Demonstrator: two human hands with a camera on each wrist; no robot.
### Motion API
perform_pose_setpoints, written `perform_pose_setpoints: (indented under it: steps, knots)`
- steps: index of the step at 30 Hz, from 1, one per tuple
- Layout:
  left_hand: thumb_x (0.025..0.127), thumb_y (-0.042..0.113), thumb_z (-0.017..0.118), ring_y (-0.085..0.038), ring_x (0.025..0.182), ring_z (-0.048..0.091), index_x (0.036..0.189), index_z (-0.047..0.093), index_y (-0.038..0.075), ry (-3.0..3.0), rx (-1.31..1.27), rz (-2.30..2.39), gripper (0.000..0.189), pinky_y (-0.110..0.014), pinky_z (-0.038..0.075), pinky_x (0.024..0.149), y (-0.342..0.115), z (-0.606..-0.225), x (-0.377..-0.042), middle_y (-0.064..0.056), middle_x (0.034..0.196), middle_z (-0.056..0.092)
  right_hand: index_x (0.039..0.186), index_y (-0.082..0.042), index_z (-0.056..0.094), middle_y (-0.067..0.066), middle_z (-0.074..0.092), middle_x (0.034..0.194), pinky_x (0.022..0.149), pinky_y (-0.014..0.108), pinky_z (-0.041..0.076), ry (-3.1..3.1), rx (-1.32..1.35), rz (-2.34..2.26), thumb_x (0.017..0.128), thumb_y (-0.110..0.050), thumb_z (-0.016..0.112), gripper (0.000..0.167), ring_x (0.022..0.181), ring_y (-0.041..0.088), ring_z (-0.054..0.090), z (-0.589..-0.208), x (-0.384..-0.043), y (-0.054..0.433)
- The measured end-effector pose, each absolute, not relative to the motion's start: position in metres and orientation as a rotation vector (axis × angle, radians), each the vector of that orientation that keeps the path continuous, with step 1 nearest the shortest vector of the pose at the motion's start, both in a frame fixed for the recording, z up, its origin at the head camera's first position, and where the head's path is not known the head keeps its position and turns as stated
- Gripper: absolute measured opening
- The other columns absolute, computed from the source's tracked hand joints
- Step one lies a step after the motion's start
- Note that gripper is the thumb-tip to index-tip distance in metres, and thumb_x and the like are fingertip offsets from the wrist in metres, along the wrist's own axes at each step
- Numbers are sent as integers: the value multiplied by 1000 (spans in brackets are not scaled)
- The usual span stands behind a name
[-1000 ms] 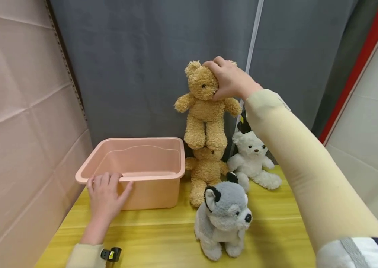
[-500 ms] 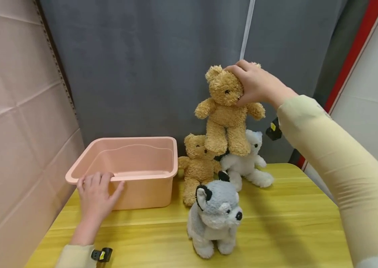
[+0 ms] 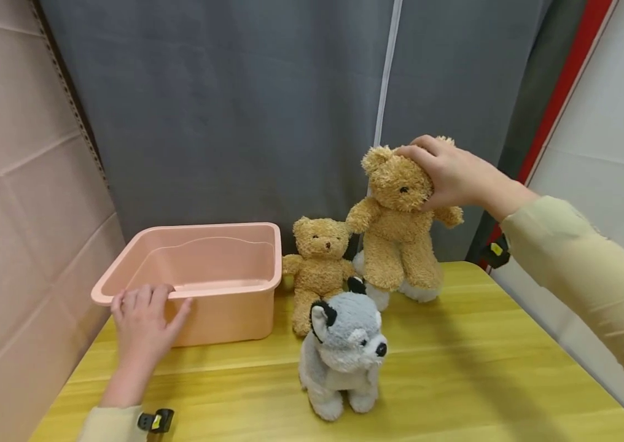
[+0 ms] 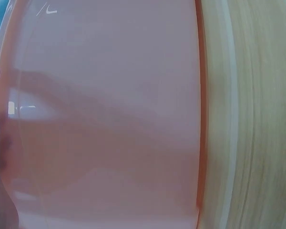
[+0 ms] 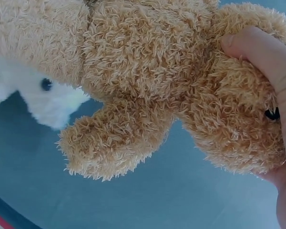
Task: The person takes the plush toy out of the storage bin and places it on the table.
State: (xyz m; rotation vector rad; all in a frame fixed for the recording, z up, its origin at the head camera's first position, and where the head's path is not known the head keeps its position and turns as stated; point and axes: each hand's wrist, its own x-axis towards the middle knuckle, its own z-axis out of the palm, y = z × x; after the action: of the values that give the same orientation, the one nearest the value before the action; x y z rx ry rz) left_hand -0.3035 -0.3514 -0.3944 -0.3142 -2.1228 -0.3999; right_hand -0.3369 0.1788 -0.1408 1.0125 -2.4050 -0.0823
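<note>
My right hand (image 3: 458,175) grips a large tan teddy bear (image 3: 397,236) by its head, at the right of the table. In the right wrist view the thumb presses into the plush of the bear's head (image 5: 238,109). Behind the bear sits a white plush toy (image 3: 421,293), mostly hidden in the head view; part of its face (image 5: 50,95) shows in the right wrist view. My left hand (image 3: 143,325) holds the front rim of a pink plastic tub (image 3: 223,316), fingers over the edge and thumb outside. The tub's wall (image 4: 109,95) fills most of the left wrist view.
A smaller tan teddy bear (image 3: 320,264) sits just right of the tub. In front of it stands a grey and white husky plush (image 3: 345,356). The yellow wood-grain table (image 3: 456,380) meets a grey curtain (image 3: 223,110) behind, with pale fabric walls (image 3: 13,184) at the sides.
My right hand has carried the large bear rightward and down, from above the smaller bear to in front of the white plush. The left hand keeps hold of the tub; the view has shifted right.
</note>
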Motion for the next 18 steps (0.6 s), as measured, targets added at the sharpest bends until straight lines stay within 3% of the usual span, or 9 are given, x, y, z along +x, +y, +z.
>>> perform_pose_setpoints:
  steps: [12,18]
  knots:
    - [86,46,59,-44,96,41,103,55,3,-2143,-302,-399,46,-62,16,101,-360,-396,-302,-17,93,50,139,-9,41,22,44,127,82,58,44,-2298,1107,8,49,-17,97,107,107,42,49,-210,-312,205]
    - [85,45,59,-45,96,41,102,55,4,-2146,-291,-395,45,-63,16,100,-365,-397,-300,-18,95,50,140,-9,41,21,46,125,84,57,45,-2308,1142,-12,45,-23,98,111,106,37,51,-241,-307,206]
